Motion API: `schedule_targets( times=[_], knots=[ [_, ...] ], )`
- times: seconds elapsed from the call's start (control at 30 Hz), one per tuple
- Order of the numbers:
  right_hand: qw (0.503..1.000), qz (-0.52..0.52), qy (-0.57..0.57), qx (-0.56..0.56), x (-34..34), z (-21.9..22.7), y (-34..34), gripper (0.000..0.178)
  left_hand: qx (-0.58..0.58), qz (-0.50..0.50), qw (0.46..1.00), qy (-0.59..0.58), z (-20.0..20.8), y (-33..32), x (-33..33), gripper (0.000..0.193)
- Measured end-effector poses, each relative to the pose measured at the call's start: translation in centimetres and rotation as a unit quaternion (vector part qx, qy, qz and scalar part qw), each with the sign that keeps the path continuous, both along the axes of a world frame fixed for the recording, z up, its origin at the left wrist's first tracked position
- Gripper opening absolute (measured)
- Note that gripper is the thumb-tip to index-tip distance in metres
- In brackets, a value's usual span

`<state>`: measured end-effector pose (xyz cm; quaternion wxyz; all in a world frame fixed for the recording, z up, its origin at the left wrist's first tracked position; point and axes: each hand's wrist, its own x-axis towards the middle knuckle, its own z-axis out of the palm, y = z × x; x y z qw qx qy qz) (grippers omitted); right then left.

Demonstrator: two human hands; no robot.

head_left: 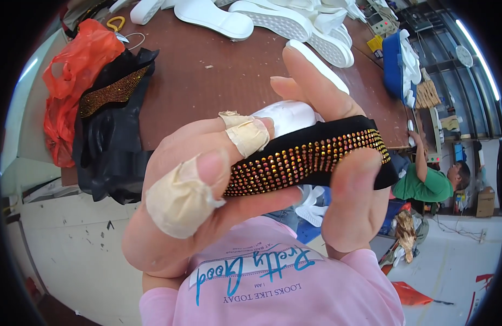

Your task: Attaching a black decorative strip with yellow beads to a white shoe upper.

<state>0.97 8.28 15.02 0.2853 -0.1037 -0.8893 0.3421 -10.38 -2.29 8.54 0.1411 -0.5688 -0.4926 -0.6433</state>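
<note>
Close in front of me, a black slipper strap [300, 157] studded with rows of gold-orange rhinestones is stretched between both hands. My left hand [169, 146] is closed on its left end; pale tape wraps the thumb and a finger. My right hand [354, 209] pinches the right end, its thumb in front and its other fingers behind and above. Behind the strap's upper edge shows a smooth white piece [288, 115], like a slipper sole; whether it is joined to the strap I cannot tell.
White slipper soles [213, 19] lie piled along the table's [186, 92] far side. A red plastic bag [80, 65], black sheeting with another studded strap [115, 92] and a yellow-handled tool [116, 23] are at left. Right: a blue crate [392, 68] of white pieces and a co-worker in green [427, 182].
</note>
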Motion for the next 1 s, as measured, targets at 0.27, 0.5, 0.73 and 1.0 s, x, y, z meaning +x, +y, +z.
schedule_targets(
  times=[0.27, 0.5, 0.73, 1.0],
  knots=[
    [0.999, -0.044, 0.021, 0.005, 0.0, 0.5, -0.1, 0.073, 0.028, 0.011, 1.0, -0.007, 0.2, 0.4, 1.0, 0.073],
    [0.993, -0.015, 0.026, -0.112, 0.2, -0.5, 0.0, 0.06, 0.047, 0.024, 0.998, -0.015, 0.4, -0.1, 1.3, 0.076],
    [0.954, 0.058, 0.048, -0.29, -0.2, -1.0, -0.3, 0.028, 0.049, 0.049, 0.997, -0.015, 0.3, 0.1, 1.1, 0.079],
    [0.944, 0.058, 0.072, -0.317, -0.9, -1.3, -1.3, 0.021, 0.042, 0.071, 0.997, -0.005, 0.3, -1.3, 1.5, 0.082]
  ],
)
